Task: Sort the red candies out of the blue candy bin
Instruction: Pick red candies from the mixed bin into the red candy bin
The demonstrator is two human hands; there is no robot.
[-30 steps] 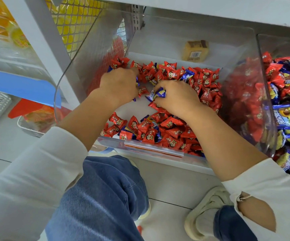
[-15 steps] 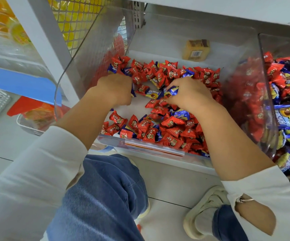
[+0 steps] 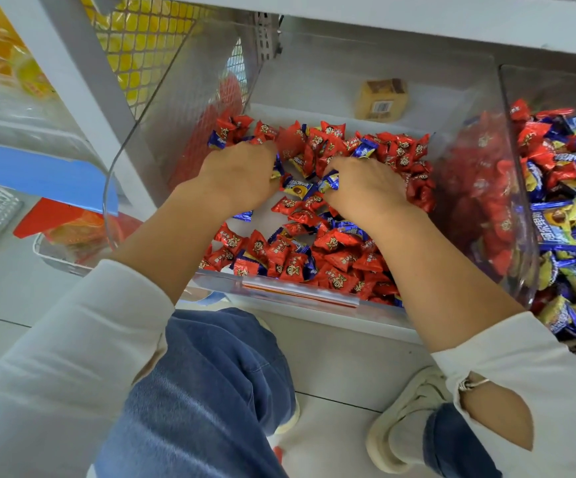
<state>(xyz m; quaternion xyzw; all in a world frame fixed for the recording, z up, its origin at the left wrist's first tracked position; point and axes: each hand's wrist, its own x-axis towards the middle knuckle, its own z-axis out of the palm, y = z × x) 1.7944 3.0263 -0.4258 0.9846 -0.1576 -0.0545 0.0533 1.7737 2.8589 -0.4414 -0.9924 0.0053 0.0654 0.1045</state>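
Observation:
A clear plastic bin (image 3: 131,139) on the low shelf holds mostly red candies (image 3: 331,267) with a few blue candies (image 3: 297,188) mixed in. Both hands are inside it, knuckles up. My left hand (image 3: 238,177) has its fingers curled around blue wrappers that stick out at its right edge. My right hand (image 3: 366,188) pinches a blue candy at its left edge, fingers buried in the red pile. The neighbouring bin (image 3: 510,139) on the right holds blue and yellow candies (image 3: 569,215) mixed with red ones.
A small tan box (image 3: 381,100) lies at the back of the middle bin. A yellow mesh panel (image 3: 142,39) and a white shelf post (image 3: 83,94) stand at the left. My blue-jeaned knee (image 3: 207,384) and white shoe (image 3: 407,415) are below on the floor.
Both hands have pushed farther back into the bin toward the rear pile. Blue candies now show between them, and a bare patch of bin floor has opened near my left wrist.

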